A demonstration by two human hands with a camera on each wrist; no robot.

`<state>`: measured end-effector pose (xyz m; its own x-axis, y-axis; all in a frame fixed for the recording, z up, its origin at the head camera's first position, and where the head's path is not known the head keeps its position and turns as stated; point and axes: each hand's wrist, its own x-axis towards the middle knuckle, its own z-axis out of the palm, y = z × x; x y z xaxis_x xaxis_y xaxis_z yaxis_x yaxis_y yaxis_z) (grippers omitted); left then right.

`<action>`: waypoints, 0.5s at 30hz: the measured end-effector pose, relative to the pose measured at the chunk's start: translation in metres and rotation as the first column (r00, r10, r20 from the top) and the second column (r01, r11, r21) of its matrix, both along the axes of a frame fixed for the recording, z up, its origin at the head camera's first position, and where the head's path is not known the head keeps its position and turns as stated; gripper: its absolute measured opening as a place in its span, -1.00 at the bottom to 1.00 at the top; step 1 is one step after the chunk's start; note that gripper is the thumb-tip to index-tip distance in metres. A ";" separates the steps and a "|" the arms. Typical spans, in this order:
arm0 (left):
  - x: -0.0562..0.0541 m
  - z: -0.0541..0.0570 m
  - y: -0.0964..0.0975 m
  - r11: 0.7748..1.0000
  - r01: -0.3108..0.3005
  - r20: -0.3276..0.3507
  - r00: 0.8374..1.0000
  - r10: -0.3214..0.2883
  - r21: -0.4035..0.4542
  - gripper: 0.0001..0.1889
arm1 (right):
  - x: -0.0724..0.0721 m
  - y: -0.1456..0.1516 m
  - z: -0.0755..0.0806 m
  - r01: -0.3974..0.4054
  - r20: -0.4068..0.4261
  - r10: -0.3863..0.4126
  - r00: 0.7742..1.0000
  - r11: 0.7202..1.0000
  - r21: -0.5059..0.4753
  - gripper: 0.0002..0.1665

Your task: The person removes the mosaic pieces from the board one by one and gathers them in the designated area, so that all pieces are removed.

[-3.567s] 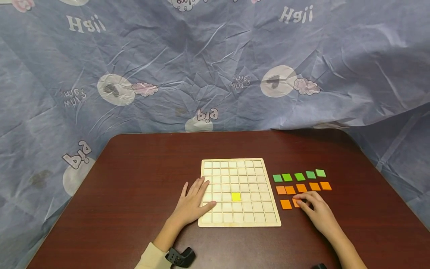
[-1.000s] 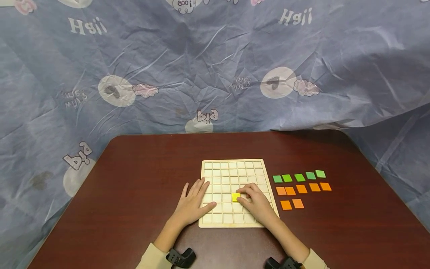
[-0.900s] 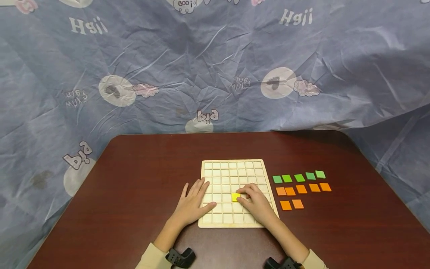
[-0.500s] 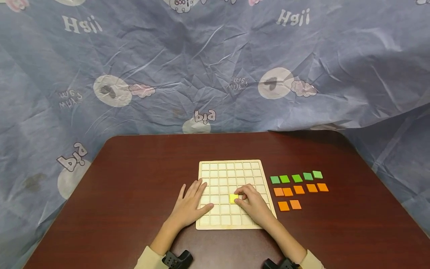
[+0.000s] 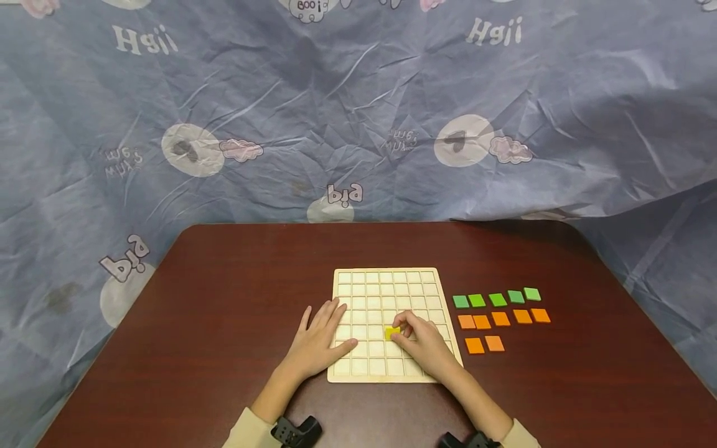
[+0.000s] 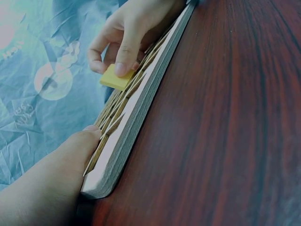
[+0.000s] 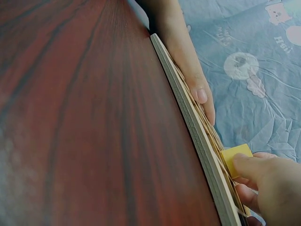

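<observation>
My right hand (image 5: 426, 345) pinches a square yellow tile (image 5: 391, 334) by its right side, between thumb and fingers, over the middle of a pale wooden grid board (image 5: 386, 378). Both wrist views show the yellow tile (image 6: 113, 81) tilted and raised above the slots. Part of its surface is covered by my right thumb (image 7: 244, 162). My left hand (image 5: 318, 342) lies flat with fingers spread across the board's left edge, its thumb reaching over the near left cells.
Right of the board, green tiles (image 5: 497, 300) form a far row, with several orange tiles (image 5: 501, 319) in a row below. Two more orange tiles (image 5: 474, 346) lie nearest. Everything rests on a dark red-brown table (image 5: 252, 280), with a printed blue-grey cloth (image 5: 336, 112) hanging behind.
My right hand has left an orange tile at the right and come over to the yellow tile. That tile, flat in its cell before, is now tipped up. My left hand stays put.
</observation>
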<state>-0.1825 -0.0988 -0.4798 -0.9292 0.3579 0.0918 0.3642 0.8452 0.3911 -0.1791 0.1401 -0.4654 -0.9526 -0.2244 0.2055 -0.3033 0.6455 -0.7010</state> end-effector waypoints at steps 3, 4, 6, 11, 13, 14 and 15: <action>0.000 0.000 0.000 1.000 -0.003 -0.002 1.000 0.003 0.002 -0.19 | -0.001 0.001 0.004 -0.004 0.053 0.006 0.999 0.999 -0.052 -0.81; 0.000 0.001 0.000 1.000 -0.004 -0.004 1.000 0.004 0.002 -0.19 | -0.001 0.002 0.006 -0.006 0.073 0.011 0.997 0.997 -0.071 -0.81; 0.000 0.001 0.000 1.000 -0.009 -0.008 1.000 0.009 0.001 -0.20 | -0.003 0.005 0.010 -0.011 0.109 0.024 0.994 0.994 -0.113 -0.81; 0.000 -0.001 0.000 1.000 -0.008 0.005 1.000 0.008 -0.009 -0.19 | -0.006 0.023 0.020 0.013 0.119 0.006 0.993 0.988 -0.155 -0.80; 0.000 -0.001 0.000 1.000 -0.002 0.006 1.000 0.002 -0.004 -0.19 | -0.005 0.034 0.024 0.033 0.097 -0.019 0.995 0.988 -0.149 -0.80; 0.000 -0.001 0.000 1.000 0.000 0.005 1.000 0.000 -0.005 -0.19 | -0.005 0.040 0.026 0.040 0.084 -0.029 0.996 0.989 -0.144 -0.79; 0.000 -0.001 0.001 1.000 0.002 0.006 1.000 -0.002 -0.003 -0.19 | -0.004 0.046 0.027 0.048 0.067 -0.039 0.997 0.989 -0.137 -0.78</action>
<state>-0.1825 -0.0980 -0.4810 -0.9291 0.3598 0.0856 0.3635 0.8458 0.3906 -0.1833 0.1862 -0.4385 -0.9731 -0.1558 0.1699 -0.2284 0.5524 -0.8016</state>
